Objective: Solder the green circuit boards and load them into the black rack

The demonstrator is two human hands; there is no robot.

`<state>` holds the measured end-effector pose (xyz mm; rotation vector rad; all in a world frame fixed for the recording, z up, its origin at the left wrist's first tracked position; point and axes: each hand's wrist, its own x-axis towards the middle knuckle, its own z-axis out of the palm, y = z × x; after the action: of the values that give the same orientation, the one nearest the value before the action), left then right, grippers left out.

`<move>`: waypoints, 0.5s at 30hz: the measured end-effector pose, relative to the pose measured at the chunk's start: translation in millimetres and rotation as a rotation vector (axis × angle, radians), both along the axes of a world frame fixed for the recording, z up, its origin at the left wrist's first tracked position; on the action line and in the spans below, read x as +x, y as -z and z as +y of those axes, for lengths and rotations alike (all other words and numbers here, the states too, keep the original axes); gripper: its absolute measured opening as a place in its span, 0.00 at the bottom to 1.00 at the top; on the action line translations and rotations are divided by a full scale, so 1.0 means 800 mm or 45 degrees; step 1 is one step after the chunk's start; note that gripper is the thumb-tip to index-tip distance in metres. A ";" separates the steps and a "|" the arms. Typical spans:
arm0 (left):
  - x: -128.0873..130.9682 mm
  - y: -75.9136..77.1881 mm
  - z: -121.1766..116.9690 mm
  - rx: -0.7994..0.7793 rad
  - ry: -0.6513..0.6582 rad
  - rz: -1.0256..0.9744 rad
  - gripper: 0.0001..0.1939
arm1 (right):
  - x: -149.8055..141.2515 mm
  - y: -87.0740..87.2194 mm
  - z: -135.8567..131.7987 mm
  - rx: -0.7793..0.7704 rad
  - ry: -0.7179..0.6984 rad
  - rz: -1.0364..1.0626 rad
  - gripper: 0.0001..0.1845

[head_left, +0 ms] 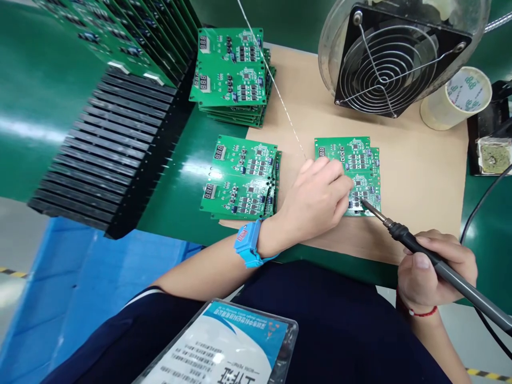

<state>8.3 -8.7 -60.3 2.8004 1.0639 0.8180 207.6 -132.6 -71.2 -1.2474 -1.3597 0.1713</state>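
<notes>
My right hand (434, 269) grips a soldering iron (404, 234) by its handle. The iron's tip touches, or nearly touches, the lower part of a green circuit board (360, 160), which lies over another board. Over that board's left side rests my left hand (318, 197), its fingers closed on a thin solder wire (286, 111) that comes down from above. The wire's end is hidden by the fingers. Left of this hand sits a small stack of similar circuit boards (240, 176). A blue band circles my left wrist.
A taller board stack (230, 69) stands behind. At the left, a black slotted rack (104, 144) holds upright boards. A fan with a wire guard (382, 80) stands at the back right, beside a tape roll (456, 98) and a sponge holder (494, 154). Brown sheeting (420, 176) covers part of the green table.
</notes>
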 end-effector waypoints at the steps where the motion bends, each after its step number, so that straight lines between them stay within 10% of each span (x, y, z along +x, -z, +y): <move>1: 0.001 0.000 -0.001 0.000 0.007 0.017 0.12 | 0.000 0.000 0.000 -0.003 0.003 0.000 0.07; 15: -0.002 0.000 0.000 -0.025 0.057 -0.023 0.12 | 0.002 0.003 0.001 -0.009 0.044 -0.021 0.07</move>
<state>6.4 -8.4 -60.4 2.7845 0.9972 0.8216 208.9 -131.8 -73.6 -1.2801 -1.3516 0.1425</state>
